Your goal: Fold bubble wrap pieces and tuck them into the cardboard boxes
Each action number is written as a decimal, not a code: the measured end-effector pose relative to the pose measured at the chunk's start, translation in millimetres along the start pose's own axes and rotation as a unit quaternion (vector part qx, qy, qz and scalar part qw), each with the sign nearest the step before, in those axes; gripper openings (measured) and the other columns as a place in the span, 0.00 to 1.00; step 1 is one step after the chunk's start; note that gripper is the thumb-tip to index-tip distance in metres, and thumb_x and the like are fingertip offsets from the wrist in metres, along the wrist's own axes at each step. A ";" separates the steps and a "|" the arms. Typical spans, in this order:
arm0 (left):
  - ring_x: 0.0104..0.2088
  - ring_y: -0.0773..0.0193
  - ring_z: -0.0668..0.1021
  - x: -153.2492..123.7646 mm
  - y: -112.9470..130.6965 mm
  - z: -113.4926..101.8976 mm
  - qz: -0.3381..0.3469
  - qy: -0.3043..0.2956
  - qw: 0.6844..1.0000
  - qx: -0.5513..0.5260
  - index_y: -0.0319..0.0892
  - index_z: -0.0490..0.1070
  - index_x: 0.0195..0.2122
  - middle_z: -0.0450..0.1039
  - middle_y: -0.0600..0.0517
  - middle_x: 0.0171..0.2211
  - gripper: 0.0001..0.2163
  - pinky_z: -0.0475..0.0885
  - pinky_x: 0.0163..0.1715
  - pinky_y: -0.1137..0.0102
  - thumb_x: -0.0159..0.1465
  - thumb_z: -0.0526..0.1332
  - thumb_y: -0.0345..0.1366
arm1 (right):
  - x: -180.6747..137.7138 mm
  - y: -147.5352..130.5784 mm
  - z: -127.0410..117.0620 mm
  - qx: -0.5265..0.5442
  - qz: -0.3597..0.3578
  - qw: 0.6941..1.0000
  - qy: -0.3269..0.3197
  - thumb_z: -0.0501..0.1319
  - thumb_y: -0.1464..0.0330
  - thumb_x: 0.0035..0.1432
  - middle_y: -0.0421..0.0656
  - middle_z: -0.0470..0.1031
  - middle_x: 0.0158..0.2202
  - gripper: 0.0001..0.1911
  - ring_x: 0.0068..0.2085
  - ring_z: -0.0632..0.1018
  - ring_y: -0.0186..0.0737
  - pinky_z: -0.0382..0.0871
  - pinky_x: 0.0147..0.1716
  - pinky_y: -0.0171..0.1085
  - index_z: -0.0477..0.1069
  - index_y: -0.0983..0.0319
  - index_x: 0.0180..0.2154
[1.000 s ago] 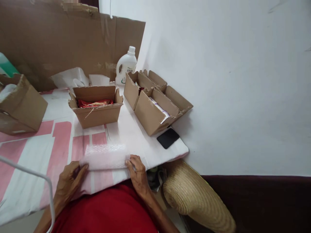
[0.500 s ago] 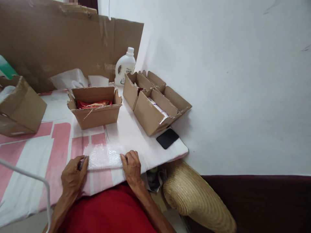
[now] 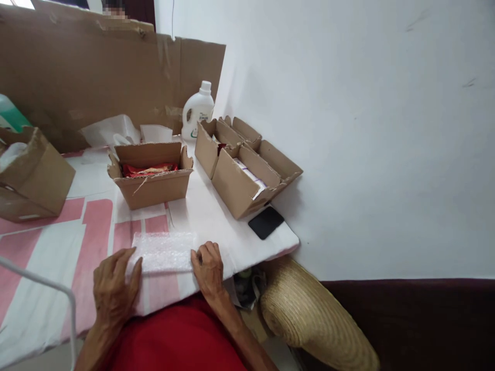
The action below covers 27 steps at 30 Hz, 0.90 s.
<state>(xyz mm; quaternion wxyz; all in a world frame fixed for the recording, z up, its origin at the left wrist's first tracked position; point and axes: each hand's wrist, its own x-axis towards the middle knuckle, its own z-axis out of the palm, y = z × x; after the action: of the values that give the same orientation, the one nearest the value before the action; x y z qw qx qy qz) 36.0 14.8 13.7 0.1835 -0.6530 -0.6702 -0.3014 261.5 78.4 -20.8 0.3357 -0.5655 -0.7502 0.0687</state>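
Observation:
A folded pad of bubble wrap [image 3: 164,252] lies flat on the pink-and-white table cover [image 3: 96,221] near the front edge. My left hand [image 3: 114,286] rests at its left end with fingers spread and flat. At the pad's right end sits my right hand [image 3: 209,268], fingers curled down on the edge of the wrap. Behind the pad stands an open cardboard box [image 3: 151,175] with red packets inside.
Two more open boxes [image 3: 242,170] stand at the right by the white wall, a black phone [image 3: 266,222] in front of them. A white bottle [image 3: 198,109] and large cardboard sheet stand behind. Another box [image 3: 33,172] is at left. A straw hat [image 3: 317,314] lies below the table.
The bubble wrap was pressed down flat and folded narrower. My left hand slid off its end and spread open; my right hand moved slightly left along the edge.

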 end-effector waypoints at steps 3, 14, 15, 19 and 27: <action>0.50 0.53 0.76 -7.3 0.7 -0.4 0.131 -0.066 0.987 -0.071 0.43 0.71 0.54 0.76 0.44 0.49 0.15 0.68 0.51 0.60 0.67 0.62 0.37 | 0.5 -1.3 -4.8 0.006 0.011 1.000 0.003 0.60 0.76 0.64 0.42 0.69 0.31 0.13 0.35 0.69 0.45 0.68 0.40 0.43 0.62 0.57 0.28; 0.53 0.55 0.77 -16.2 -12.9 15.3 0.178 -0.107 0.974 -0.085 0.45 0.71 0.55 0.78 0.46 0.51 0.15 0.68 0.52 0.61 0.68 0.58 0.33 | -7.2 -19.9 -10.9 0.029 -0.221 0.972 -0.078 0.62 0.68 0.65 0.52 0.77 0.50 0.13 0.53 0.75 0.51 0.70 0.51 0.48 0.70 0.63 0.50; 0.53 0.56 0.77 -15.6 -14.3 14.8 0.181 -0.114 0.973 -0.089 0.45 0.71 0.56 0.78 0.46 0.51 0.15 0.69 0.51 0.62 0.68 0.56 0.32 | -8.6 -14.5 -11.7 0.029 -0.206 0.974 -0.092 0.62 0.68 0.65 0.52 0.77 0.50 0.13 0.52 0.75 0.51 0.71 0.51 0.49 0.70 0.63 0.50; 0.53 0.59 0.78 -10.8 -23.4 11.3 0.192 -0.135 0.967 -0.102 0.44 0.68 0.58 0.78 0.46 0.52 0.19 0.70 0.50 0.65 0.67 0.52 0.28 | -8.9 6.4 -16.0 0.047 -0.224 0.965 -0.126 0.64 0.66 0.64 0.53 0.76 0.54 0.19 0.55 0.75 0.53 0.72 0.54 0.50 0.68 0.63 0.55; 0.39 0.60 0.78 -6.5 2.0 -6.2 0.254 -0.095 0.958 -0.090 0.39 0.70 0.54 0.80 0.48 0.41 0.17 0.68 0.41 0.65 0.67 0.50 0.24 | 29.9 24.1 -13.0 -0.024 -0.303 0.945 -0.117 0.58 0.80 0.62 0.55 0.77 0.54 0.17 0.59 0.73 0.57 0.72 0.53 0.52 0.72 0.65 0.51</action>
<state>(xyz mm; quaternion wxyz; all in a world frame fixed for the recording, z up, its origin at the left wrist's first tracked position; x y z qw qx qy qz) 37.6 5.8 14.6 0.1294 -0.8413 -0.4666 -0.2404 284.3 110.0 -9.7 0.2372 -0.3073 -0.9215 0.0115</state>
